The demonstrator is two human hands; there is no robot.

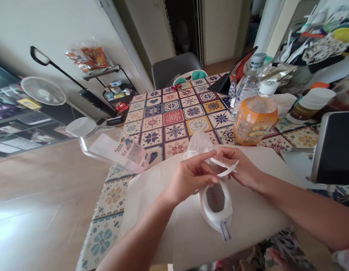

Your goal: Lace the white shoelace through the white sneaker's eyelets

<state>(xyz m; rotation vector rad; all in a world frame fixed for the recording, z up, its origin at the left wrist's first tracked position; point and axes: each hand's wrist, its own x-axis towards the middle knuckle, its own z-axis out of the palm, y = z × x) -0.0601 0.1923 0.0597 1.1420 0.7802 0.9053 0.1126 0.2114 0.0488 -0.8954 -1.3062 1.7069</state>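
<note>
— What do we have in our hands?

— A white shoe (216, 203), lying on the cream cloth (253, 222) that covers the near end of the patterned table (174, 124), its opening up and its heel tab toward us. Our left hand (191, 177) pinches a white lace (226, 168) between thumb and fingertips just above the shoe's opening; our right hand (240, 165) grips the same lace from the other side — both hands closed on it, close together.

— And around us?

— Beyond the shoe lies a crumpled clear plastic bag (199, 143), touching the cloth's far edge. An orange juice bottle (256, 116) stands to the right of it, with a clear water bottle (249, 84) just behind. To the left, a plastic packet with a printed label (120, 150) hangs over the table's edge. A dark screen (335, 146) stands at the far right.
</note>
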